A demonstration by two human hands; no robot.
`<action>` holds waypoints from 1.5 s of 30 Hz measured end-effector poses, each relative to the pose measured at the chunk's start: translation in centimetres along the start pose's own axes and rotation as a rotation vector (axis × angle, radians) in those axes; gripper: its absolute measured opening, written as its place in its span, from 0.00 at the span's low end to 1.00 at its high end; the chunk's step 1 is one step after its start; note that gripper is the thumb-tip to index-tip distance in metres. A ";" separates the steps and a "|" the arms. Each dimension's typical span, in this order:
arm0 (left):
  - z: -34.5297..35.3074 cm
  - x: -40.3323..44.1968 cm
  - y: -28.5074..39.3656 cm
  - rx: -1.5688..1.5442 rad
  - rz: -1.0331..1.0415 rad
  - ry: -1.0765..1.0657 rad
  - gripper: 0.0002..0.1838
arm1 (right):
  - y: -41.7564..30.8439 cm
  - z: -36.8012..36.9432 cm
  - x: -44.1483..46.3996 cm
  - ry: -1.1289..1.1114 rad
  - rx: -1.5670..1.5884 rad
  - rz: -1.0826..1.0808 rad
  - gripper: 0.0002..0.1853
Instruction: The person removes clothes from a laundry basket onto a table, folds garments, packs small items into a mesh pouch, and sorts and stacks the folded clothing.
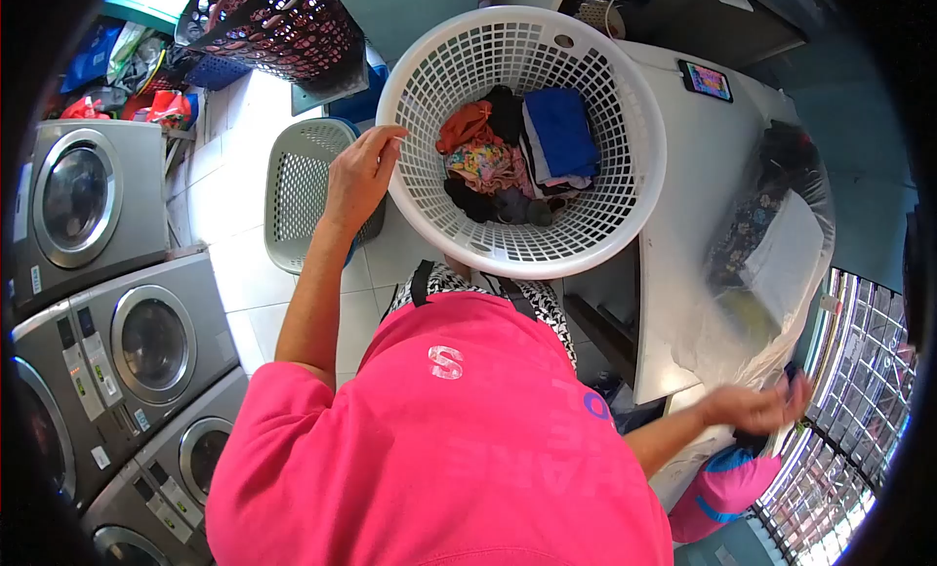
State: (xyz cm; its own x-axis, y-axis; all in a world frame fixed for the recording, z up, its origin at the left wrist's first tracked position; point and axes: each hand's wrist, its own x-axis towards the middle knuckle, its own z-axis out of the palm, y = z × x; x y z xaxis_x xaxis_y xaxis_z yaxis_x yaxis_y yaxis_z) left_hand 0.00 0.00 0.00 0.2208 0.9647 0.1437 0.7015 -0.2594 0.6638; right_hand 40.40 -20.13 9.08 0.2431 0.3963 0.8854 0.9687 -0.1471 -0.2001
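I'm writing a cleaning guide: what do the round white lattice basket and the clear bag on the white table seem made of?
Round white lattice basket: probably moulded plastic, smooth and faintly glossy, judging by regular openings and soft highlights. Clear crinkled bag: likely thin, shiny plastic film, being see-through with pale creases.

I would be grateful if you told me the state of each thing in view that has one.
White basket: upright, partly filled
Blue cloth: folded
Orange cloth: crumpled
Phone: screen lit
Machine doors: fully visible ones shut
Clear plastic bag: contains fabric
Left hand: fingertips at the basket's rim
Right hand: blurred, grip unclear
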 end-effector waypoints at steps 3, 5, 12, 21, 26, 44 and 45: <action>-1.2 -0.3 -1.3 0.087 0.065 0.066 0.06 | -5.5 3.7 -0.8 -0.261 0.299 0.207 0.11; -0.3 -0.7 -1.6 -0.047 -0.013 0.053 0.06 | -6.7 6.4 -0.9 -0.450 0.370 0.157 0.11; 3.1 0.9 -0.5 -0.519 -0.291 -0.246 0.10 | -8.1 19.9 -1.8 -0.930 0.785 0.566 0.10; 15.4 7.0 -2.0 -0.763 -0.722 -0.628 0.19 | -5.4 35.8 -14.4 -1.173 0.280 0.607 0.27; 24.3 7.8 -3.9 -0.876 -0.988 -0.603 0.22 | -4.6 36.5 -16.3 -1.305 0.130 0.721 0.37; 34.8 4.0 -7.4 -0.055 -0.552 -0.218 0.23 | -1.6 39.5 -19.1 -1.427 0.487 1.023 0.41; 34.3 4.2 -7.4 0.065 -0.502 -0.330 0.24 | -1.3 39.7 -19.3 -1.406 0.628 1.179 0.42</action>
State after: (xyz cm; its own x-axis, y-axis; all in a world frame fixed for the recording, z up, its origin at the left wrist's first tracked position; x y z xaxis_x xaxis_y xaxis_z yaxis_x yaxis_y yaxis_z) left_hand 18.97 4.43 -29.45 0.0433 0.9077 -0.4173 0.8121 0.2113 0.5439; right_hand 36.43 8.34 -24.42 0.2351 0.7328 -0.6386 0.1124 -0.6731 -0.7310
